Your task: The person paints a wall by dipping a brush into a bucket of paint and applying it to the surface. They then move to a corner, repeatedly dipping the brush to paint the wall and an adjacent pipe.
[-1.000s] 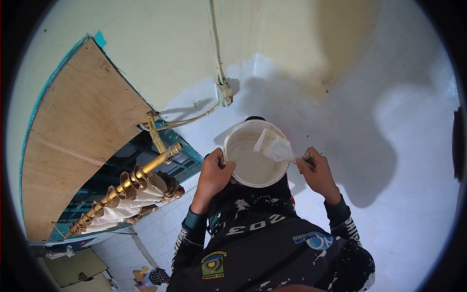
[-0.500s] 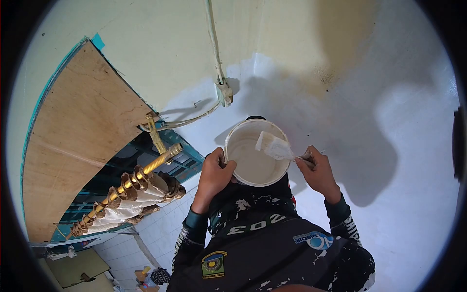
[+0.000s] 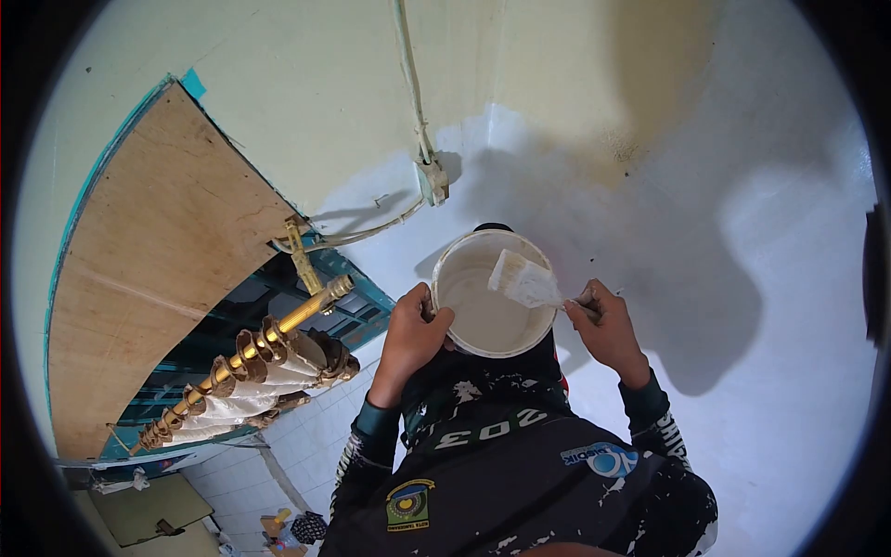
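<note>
My left hand (image 3: 414, 336) grips the left rim of a round white bucket (image 3: 464, 330), thumb over the edge. Pale paint or a similar coating covers the bucket's inside. In my right hand (image 3: 605, 331) is the handle of a wide brush (image 3: 525, 280) coated in white. The brush lies across the bucket's right rim, its bristles over the opening and pointing left. My right fingers are closed round the handle, just outside the rim.
On the left, a gold curtain rod (image 3: 246, 355) with a bunched curtain (image 3: 232, 404) juts below a wooden panel (image 3: 158, 251). A cable box (image 3: 432, 182) sits on the wall, partly white, partly cream. Tiled floor (image 3: 306, 446) shows lower left.
The view has shifted slightly, so the rod, panel and bucket appear a little lower and to the right. Both hands keep their holds on the bucket and brush.
</note>
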### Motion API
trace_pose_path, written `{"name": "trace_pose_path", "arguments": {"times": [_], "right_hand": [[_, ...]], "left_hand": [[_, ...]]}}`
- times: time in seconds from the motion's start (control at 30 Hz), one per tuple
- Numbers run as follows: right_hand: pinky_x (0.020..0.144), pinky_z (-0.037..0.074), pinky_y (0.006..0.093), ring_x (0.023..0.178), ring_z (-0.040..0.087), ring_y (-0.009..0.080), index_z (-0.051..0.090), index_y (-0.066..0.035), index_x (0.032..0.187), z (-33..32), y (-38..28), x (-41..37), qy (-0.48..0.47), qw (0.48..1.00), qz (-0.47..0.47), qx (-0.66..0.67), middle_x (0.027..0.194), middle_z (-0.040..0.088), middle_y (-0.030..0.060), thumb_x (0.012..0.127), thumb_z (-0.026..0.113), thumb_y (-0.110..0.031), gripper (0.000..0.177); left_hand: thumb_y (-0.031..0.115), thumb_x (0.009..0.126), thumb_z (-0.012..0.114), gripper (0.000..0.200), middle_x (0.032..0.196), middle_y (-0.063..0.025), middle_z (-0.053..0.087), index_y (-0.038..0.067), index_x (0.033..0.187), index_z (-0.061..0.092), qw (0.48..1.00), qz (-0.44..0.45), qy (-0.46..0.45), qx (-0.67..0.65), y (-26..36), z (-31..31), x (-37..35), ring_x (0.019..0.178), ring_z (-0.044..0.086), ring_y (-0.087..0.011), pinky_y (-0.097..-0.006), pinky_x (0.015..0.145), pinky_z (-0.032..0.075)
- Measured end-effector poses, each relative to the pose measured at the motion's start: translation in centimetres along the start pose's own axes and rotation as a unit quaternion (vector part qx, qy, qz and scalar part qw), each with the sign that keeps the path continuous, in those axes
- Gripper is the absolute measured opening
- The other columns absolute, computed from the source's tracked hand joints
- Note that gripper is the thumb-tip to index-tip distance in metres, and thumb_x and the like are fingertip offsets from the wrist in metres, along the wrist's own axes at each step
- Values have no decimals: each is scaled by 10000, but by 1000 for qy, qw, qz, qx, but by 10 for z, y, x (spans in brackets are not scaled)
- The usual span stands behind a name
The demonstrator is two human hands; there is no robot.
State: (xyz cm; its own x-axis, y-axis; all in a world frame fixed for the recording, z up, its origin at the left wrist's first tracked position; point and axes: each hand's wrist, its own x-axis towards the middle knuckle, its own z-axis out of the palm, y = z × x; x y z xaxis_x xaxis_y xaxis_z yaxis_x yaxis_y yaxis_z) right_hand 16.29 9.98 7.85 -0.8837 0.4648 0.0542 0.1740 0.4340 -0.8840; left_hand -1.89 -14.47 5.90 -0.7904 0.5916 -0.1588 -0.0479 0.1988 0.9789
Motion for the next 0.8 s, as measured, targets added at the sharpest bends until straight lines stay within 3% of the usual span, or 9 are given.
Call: {"name": "trace_pose_path", "arguments": {"times": [0.07, 0.4, 0.47, 0.67, 0.8], "right_hand": [[536, 349, 273, 602, 387, 65, 487, -14, 838, 2, 5, 1, 11, 999, 15, 52, 611, 506, 30, 953, 668, -118, 239], [536, 351, 250, 603, 407, 45, 483, -25, 851, 1, 7, 3, 1, 998, 10, 58, 651, 517, 4, 968, 647, -108, 218], [501, 326, 236, 572, 412, 46, 475, -54, 856, 0, 7, 5, -27, 971, 65, 228, 660, 517, 7, 989, 614, -114, 202], [431, 236, 199, 530, 392, 40, 461, -95, 863, -5, -17, 6, -48, 916, 206, 341, 665, 496, 6, 1030, 550, -188, 210], [426, 230, 194, 523, 391, 37, 474, -101, 885, -9, -13, 5, -81, 891, 202, 399, 679, 499, 11, 1033, 540, -204, 193]], "left_hand": [[49, 865, 622, 133, 647, -43, 550, -40, 831, 529, 1000, 0, 5, 0, 0, 0, -1, 501, 619, -148, -288, 448, 476], [38, 867, 616, 116, 674, -55, 568, -44, 850, 535, 1000, -10, 8, -5, 4, 1, -4, 515, 624, -150, -284, 458, 495], [39, 867, 616, 117, 673, -53, 563, -45, 850, 535, 1000, -10, 10, -9, 6, 2, -3, 515, 624, -151, -284, 457, 495], [44, 870, 617, 122, 673, -48, 551, -45, 855, 535, 1000, -15, 10, 6, 2, 0, -4, 518, 625, -153, -284, 458, 499], [43, 869, 618, 121, 677, -46, 549, -43, 854, 536, 1000, -11, 16, 9, -4, 0, -2, 521, 625, -154, -282, 462, 503]]}}
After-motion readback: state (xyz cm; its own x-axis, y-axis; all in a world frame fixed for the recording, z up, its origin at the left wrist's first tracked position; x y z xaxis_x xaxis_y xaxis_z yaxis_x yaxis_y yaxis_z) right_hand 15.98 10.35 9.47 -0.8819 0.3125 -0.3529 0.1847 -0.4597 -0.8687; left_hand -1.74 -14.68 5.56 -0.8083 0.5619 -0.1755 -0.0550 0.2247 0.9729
